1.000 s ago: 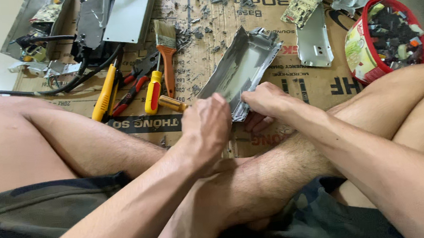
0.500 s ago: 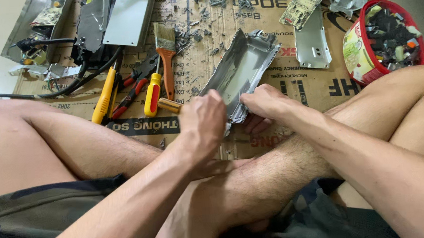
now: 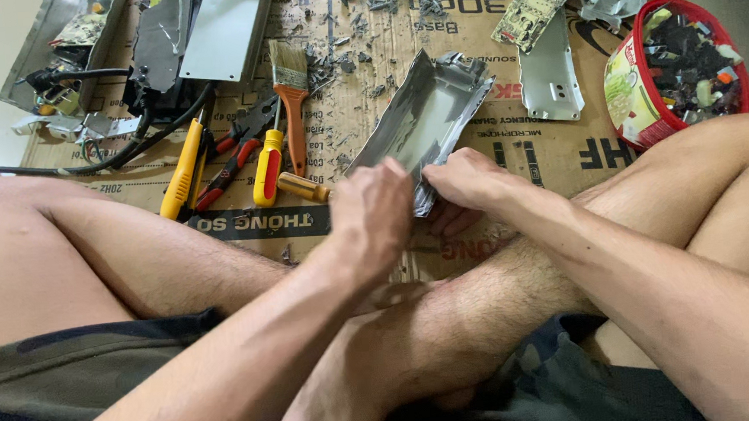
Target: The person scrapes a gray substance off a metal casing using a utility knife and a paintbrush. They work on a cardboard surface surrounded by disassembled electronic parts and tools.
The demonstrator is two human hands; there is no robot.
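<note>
Cardboard sheet (image 3: pixel 509 141) on floor; left hand (image 3: pixel 375 215) and right hand (image 3: pixel 464 183) both grip near end of bent metal tray (image 3: pixel 425 121).

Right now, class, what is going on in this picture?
A person sits cross-legged on flattened cardboard. Both the left hand and the right hand grip the near end of a bent grey metal casing. Screwdrivers, pliers and a paintbrush lie to the left; a red tub of small parts stands on the right.

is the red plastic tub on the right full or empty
Full. The round red plastic tub is heaped to its rim with small dark scrap pieces, and no bare bottom shows.
</note>
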